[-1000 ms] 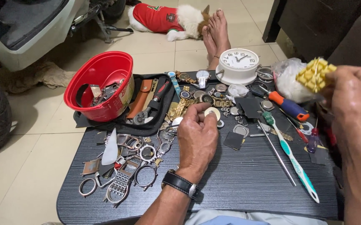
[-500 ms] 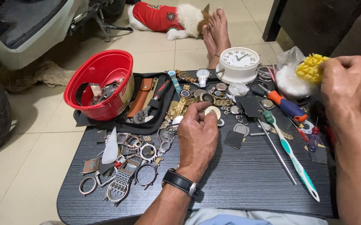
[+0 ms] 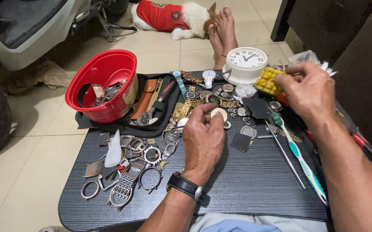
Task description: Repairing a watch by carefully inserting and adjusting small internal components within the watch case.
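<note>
**Hand Positions at the Watch-Parts Desk**

While the left hand point(image 3: 203, 141) pinches a small round pale disc point(image 3: 218, 114) between thumb and fingertips at desk centre, the right hand point(image 3: 308, 92) is clamped on a yellow studded block point(image 3: 268, 80), raised at far right. A white clock point(image 3: 245, 63) stands just beyond. The dark desk point(image 3: 254, 184) carries a toothbrush point(image 3: 299, 157) at right and a red bowl point(image 3: 104, 86) at far left.
</note>
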